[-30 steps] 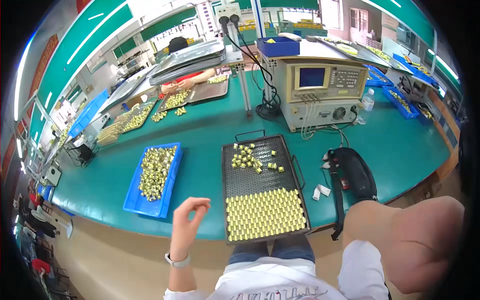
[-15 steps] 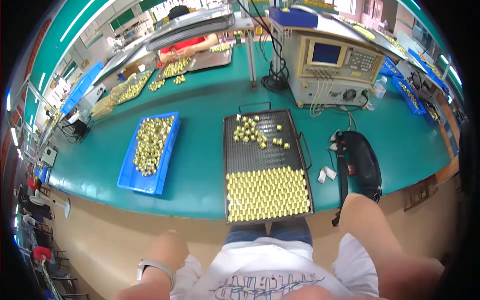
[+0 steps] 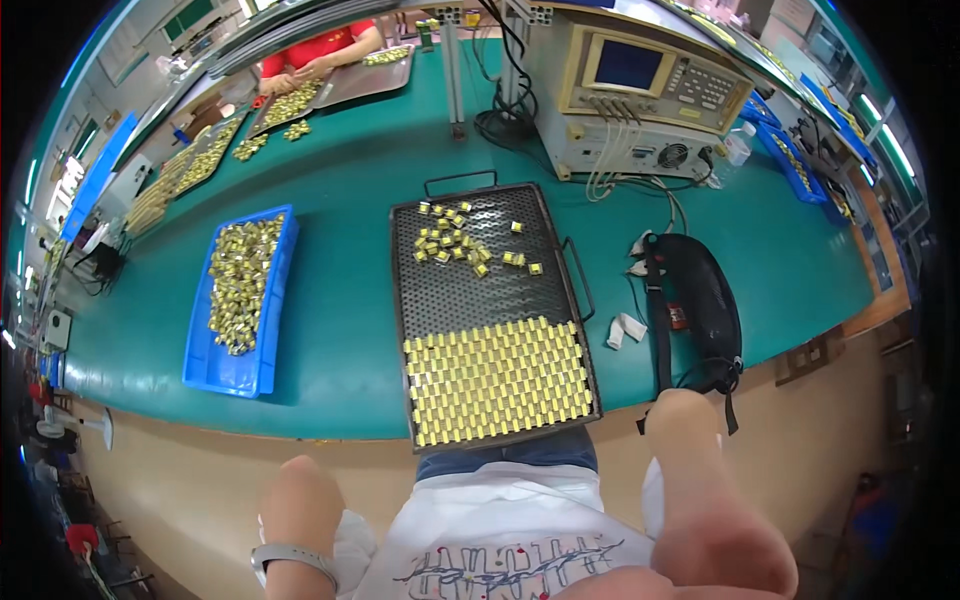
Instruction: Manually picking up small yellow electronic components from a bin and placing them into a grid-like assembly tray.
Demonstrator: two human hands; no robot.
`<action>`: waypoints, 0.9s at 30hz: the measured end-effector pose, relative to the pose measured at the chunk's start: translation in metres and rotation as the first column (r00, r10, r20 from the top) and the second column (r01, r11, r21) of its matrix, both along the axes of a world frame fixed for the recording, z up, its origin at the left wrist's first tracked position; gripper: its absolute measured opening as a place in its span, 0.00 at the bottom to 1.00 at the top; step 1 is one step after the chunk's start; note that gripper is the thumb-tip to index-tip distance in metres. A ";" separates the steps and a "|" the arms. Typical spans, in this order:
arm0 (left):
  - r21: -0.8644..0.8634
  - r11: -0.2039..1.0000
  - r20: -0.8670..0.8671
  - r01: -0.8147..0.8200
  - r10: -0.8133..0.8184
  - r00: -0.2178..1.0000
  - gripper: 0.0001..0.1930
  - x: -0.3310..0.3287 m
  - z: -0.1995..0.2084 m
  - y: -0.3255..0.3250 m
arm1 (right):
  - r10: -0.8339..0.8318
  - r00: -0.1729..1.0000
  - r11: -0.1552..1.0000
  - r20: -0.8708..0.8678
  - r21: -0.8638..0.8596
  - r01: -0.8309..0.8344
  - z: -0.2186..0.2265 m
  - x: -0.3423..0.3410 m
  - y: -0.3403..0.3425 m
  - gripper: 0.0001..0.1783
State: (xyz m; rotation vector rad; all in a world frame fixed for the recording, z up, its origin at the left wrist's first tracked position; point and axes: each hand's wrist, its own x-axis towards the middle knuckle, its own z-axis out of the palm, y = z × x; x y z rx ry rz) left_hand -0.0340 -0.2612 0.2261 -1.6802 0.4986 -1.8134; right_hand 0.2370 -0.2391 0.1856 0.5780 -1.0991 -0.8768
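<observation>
Left hand: the left hand point(image 3: 300, 500) is drawn back below the table edge, wrist with a grey watch band point(image 3: 292, 556); it holds nothing that shows, but whether the fingers are curled or loose I cannot tell.
Right hand: the right hand point(image 3: 690, 440) is pulled in toward the body, just off the mesh tray's near right corner; its fingers are hidden and no part shows in it, so open or clenched I cannot tell.
Mesh tray: the black mesh tray point(image 3: 500, 300) with wire handles lies on the green table point(image 3: 340, 340), straight ahead of both hands.
Done: a packed block of yellow parts point(image 3: 497, 380) in neat rows fills the tray's near third or so.
Left: loose parts point(image 3: 460, 238) lie scattered at the tray's far end; the middle of the mesh is bare.
Supply: a blue bin point(image 3: 235, 370) left of the tray holds a heap of the same yellow parts.
Right of tray: a black bag point(image 3: 700, 310) with a small red patch, and small white scraps point(image 3: 625, 328) between it and the tray.
Beyond tray: a beige test instrument point(image 3: 645, 95) with a blue screen, a keypad and cables.
Far left of tray: a person in a red sleeve point(image 3: 320, 48) at metal trays of like parts.
</observation>
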 end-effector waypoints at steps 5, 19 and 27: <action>0.223 0.838 0.699 -0.497 0.218 0.681 0.36 0.013 -0.066 0.039 | -0.075 0.938 0.907 -0.337 -0.413 -0.076 -0.074 0.013 0.096 0.18; -0.599 -0.084 -0.720 -0.796 -0.376 0.583 0.17 0.040 -0.216 0.245 | 0.354 0.549 -0.566 0.757 -0.294 0.770 -0.200 0.016 0.225 0.33; -0.571 -0.145 -0.684 -0.808 -0.461 0.566 0.17 0.033 -0.215 0.239 | 0.299 0.625 -0.625 0.721 -0.347 0.699 -0.203 0.014 0.219 0.25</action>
